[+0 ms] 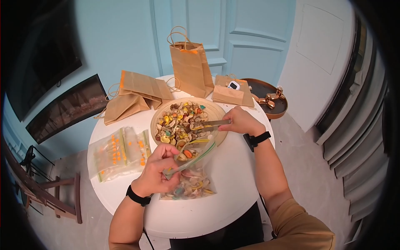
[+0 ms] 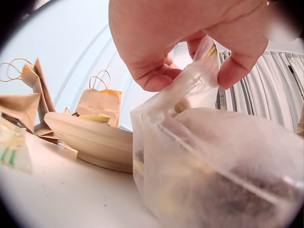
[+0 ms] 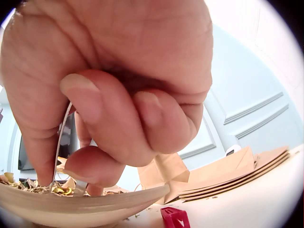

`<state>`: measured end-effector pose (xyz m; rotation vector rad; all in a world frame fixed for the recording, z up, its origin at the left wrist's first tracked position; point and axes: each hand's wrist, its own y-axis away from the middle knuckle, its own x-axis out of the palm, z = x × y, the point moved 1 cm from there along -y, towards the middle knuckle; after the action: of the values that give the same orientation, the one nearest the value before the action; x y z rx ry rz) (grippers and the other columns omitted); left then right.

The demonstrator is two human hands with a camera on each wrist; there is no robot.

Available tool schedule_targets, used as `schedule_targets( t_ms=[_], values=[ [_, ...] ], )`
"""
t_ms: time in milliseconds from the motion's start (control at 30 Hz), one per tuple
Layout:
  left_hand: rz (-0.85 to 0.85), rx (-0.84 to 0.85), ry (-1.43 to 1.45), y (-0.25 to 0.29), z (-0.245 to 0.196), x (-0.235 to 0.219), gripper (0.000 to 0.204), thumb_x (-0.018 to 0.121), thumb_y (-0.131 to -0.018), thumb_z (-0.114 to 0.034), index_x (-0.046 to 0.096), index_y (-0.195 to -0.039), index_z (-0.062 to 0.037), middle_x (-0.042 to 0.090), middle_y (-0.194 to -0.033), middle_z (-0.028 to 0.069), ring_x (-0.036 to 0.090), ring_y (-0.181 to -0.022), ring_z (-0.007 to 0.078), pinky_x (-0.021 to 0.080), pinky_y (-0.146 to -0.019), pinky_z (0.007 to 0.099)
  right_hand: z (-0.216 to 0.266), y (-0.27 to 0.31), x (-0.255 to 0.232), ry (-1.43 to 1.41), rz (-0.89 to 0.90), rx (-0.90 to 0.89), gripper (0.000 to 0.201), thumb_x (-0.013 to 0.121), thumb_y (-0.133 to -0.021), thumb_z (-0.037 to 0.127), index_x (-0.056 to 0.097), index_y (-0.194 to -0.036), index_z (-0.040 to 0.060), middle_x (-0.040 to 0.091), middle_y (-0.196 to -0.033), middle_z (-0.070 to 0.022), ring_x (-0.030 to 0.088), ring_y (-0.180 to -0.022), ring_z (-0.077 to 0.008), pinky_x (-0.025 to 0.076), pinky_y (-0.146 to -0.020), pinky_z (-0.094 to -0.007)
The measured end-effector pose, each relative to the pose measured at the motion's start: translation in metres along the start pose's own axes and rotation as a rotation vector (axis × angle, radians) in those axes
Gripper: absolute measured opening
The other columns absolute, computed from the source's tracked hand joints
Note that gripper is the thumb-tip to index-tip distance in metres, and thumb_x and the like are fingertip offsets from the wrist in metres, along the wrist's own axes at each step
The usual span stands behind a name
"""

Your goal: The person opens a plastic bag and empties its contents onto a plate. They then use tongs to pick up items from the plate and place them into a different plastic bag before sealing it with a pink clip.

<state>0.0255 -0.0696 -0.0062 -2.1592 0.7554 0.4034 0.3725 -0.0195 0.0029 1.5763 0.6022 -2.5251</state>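
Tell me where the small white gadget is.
In the head view, the small white gadget lies on the flat paper bags, right of the standing paper bag, beyond the wooden bowl.

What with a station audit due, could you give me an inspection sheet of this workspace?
Surface: white table, small specks near the bowl.
Job's things: wooden bowl of mixed dried pieces; metal tongs reaching into it; open zip bag partly filled.
Clutter: paper bags, white device, flat zip bags with orange marks, red plastic piece.
Hands: left hand pinches the open bag's edge; right hand grips the tongs.
Cables: thin dark cord, apparently a cable, near the left arm.
Surroundings: blue panelled wall, grey curtain, wooden chair, round brown tray.
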Motion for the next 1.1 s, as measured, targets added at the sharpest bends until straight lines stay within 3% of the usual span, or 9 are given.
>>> schedule_targets(
  t_ms=[133,433,733,833,933,1033,1100],
  values=[
    [-0.002,0.002,0.0,-0.001,0.0,0.0,0.008,0.07,-0.068,0.004,0.065,-0.073,-0.0005,0.052,-0.111,0.0126,0.053,-0.08,0.0169,0.046,-0.073,0.0278,-0.002,-0.001,0.005,0.048,-0.036,0.0,0.032,0.08,-0.078,0.03,0.075,-0.087,-0.0003,0.064,-0.068,-0.02,0.058,-0.063,-0.0351,0.047,-0.061,-0.0402],
    [-0.008,0.006,-0.013,-0.001,0.0,-0.001,0.009,0.07,-0.069,0.004,0.063,-0.073,-0.0006,0.052,-0.111,0.0125,0.053,-0.079,0.0165,0.045,-0.072,0.0278,0.003,-0.003,0.002,0.028,-0.025,-0.019,0.031,0.079,-0.081,0.03,0.076,-0.089,0.0,0.066,-0.07,-0.02,0.061,-0.063,-0.0336,0.048,-0.062,-0.0392],
    [-0.041,-0.011,-0.007,0.001,0.001,0.001,0.009,0.069,-0.069,0.004,0.063,-0.073,-0.0018,0.051,-0.111,0.0112,0.049,-0.079,0.0153,0.042,-0.073,0.0273,0.003,-0.002,-0.004,-0.106,-0.042,0.063,0.025,0.077,-0.085,0.023,0.075,-0.087,-0.0013,0.062,-0.062,-0.0097,0.056,-0.055,-0.015,0.045,-0.054,-0.0302],
    [-0.063,-0.009,-0.013,0.0,0.001,0.002,0.009,0.069,-0.069,0.004,0.063,-0.072,-0.0025,0.051,-0.11,0.0105,0.047,-0.078,0.0143,0.041,-0.072,0.0272,0.003,-0.003,-0.001,-0.253,-0.117,0.031,0.028,0.077,-0.084,0.025,0.072,-0.082,-0.0023,0.058,-0.058,-0.0146,0.053,-0.053,-0.0245,0.045,-0.056,-0.0339],
    [-0.055,-0.001,-0.052,0.0,0.002,-0.001,0.009,0.07,-0.07,0.003,0.063,-0.075,-0.0013,0.051,-0.11,0.0126,0.052,-0.081,0.0178,0.044,-0.074,0.0285,0.005,-0.002,-0.002,-0.401,-0.106,0.07,0.025,0.078,-0.085,0.023,0.074,-0.084,-0.0019,0.056,-0.057,-0.005,0.049,-0.053,-0.0125,0.041,-0.052,-0.0298],
    [-0.063,-0.012,-0.075,0.0,0.003,-0.002,0.01,0.071,-0.071,0.002,0.063,-0.077,-0.0005,0.051,-0.11,0.0134,0.055,-0.082,0.0192,0.046,-0.074,0.0289,0.018,0.002,-0.008,-0.607,-0.074,0.108,0.024,0.078,-0.086,0.022,0.075,-0.087,-0.0015,0.055,-0.06,0.0025,0.046,-0.057,-0.0052,0.037,-0.05,-0.026],
    [-0.082,-0.028,-0.085,0.001,0.004,-0.002,0.009,0.071,-0.071,0.002,0.063,-0.077,-0.0001,0.051,-0.109,0.0133,0.055,-0.081,0.0188,0.046,-0.073,0.0288,0.028,0.006,-0.016,-0.617,-0.024,0.046,0.024,0.079,-0.085,0.022,0.076,-0.089,-0.0012,0.057,-0.063,0.0037,0.046,-0.057,-0.0047,0.036,-0.05,-0.0247]
  ],
)
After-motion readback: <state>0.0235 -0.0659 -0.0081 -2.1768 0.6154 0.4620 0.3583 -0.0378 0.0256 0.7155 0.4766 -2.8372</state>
